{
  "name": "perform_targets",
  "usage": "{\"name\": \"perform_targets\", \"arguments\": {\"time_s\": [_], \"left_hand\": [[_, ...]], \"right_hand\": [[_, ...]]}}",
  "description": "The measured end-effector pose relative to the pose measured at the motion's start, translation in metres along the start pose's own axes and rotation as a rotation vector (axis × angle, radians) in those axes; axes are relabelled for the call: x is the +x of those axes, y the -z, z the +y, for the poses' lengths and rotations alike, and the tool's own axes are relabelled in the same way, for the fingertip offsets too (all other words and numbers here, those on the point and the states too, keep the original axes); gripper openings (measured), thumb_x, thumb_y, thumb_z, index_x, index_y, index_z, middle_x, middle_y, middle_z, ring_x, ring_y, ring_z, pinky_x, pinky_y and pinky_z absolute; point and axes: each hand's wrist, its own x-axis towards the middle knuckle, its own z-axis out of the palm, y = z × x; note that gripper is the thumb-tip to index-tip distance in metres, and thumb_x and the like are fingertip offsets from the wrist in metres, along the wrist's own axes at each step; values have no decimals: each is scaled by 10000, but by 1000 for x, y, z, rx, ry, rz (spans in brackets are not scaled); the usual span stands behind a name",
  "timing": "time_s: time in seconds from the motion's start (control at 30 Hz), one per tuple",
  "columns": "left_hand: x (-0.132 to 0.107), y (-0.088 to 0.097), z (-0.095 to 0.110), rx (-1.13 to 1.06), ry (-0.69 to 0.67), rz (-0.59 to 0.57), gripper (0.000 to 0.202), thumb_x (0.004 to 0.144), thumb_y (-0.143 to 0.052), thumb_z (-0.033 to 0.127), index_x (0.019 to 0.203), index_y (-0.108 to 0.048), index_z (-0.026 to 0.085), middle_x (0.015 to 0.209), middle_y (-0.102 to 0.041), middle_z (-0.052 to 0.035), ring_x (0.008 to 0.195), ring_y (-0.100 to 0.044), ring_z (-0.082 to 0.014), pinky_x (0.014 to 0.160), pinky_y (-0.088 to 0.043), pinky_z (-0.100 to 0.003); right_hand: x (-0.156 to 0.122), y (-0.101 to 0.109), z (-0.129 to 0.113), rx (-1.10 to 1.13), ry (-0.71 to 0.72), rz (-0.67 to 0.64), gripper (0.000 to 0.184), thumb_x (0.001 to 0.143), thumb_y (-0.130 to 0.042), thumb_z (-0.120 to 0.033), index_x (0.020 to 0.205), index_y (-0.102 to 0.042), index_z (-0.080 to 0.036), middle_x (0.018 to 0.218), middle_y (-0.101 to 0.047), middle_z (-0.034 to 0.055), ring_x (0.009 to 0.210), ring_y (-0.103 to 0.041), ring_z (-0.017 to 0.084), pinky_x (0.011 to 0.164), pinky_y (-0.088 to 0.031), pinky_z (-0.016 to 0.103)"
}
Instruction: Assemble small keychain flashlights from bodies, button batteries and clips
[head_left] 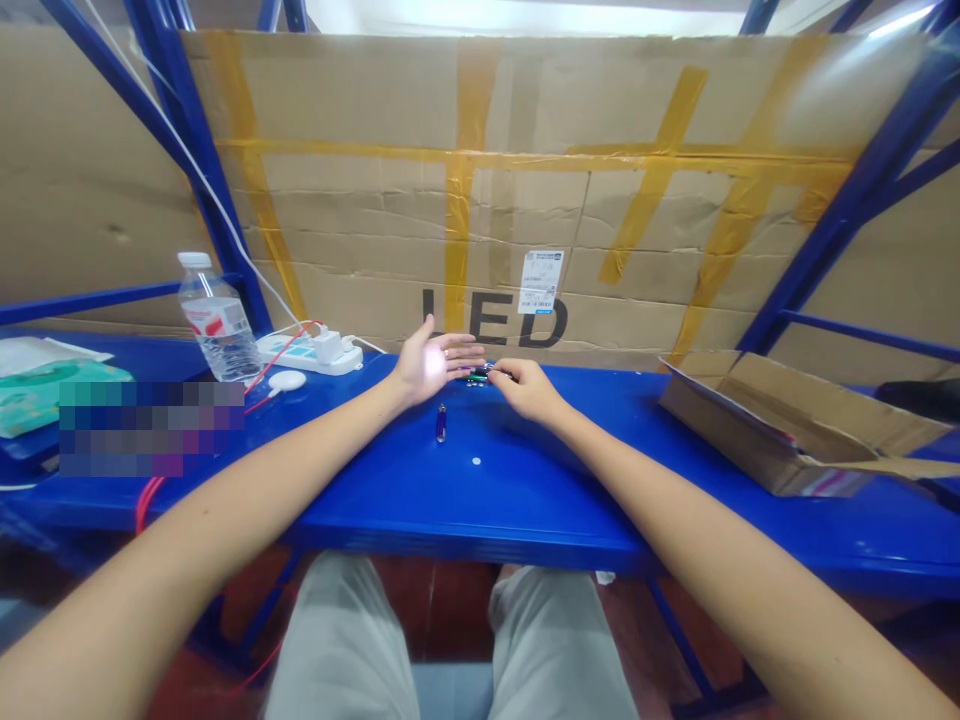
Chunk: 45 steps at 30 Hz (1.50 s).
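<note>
On the desk [390, 490]: purple flashlight [441, 423] is set apart; cluster [475, 381] seemingly left.
Left hand [433, 364]: opened, lit.
Right hand [529, 388]: dark piece [485, 371] is pinched.

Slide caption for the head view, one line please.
Left hand held open, palm brightly lit; right hand curled by small items; purple cylinder on blue table.

I can't identify the tiny green-and-dark pieces [476, 379] beside the bare right hand [529, 389]. The left edge crops a soft green packet [34, 402].
</note>
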Motion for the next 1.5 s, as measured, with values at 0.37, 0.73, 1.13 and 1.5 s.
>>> {"name": "perform_targets", "arguments": {"time_s": [0.37, 0.73, 1.13, 1.5], "left_hand": [[1, 0, 0, -3, 13, -28, 805, 877, -298, 779, 1170, -682, 135, 1245, -694, -215, 1203, -630, -387, 968, -487, -505], [-2, -4, 2, -21, 26, -27, 791, 879, -342, 766, 1168, -666, 105, 1288, -665, -235, 1218, -619, -396, 1003, -464, -496], [-1, -4, 1, -20, 19, -59, 787, 881, -326, 770, 1168, -670, 122, 1250, -692, -211, 1209, -623, -382, 994, -473, -502], [-2, -7, 2, -41, 56, -55, 776, 900, -299, 759, 1129, -668, 115, 1212, -708, -208, 1157, -657, -356, 996, -485, -496]], "right_hand": [[0, 1, 0, -3, -3, -9, 276, 850, -512, -367, 696, -615, -162, 593, -537, -3, 588, -426, 137, 581, -314, 288], [0, 2, -1, -20, -30, -26, 262, 850, -508, -337, 696, -619, -156, 586, -520, -9, 582, -425, 132, 582, -316, 284], [0, 2, 0, -35, -38, -24, 270, 855, -504, -351, 689, -598, -160, 605, -537, -1, 604, -441, 138, 593, -331, 282], [-2, 3, 0, -32, -37, 3, 278, 803, -533, -401, 677, -596, -162, 568, -485, -26, 577, -396, 121, 567, -299, 278]]}}
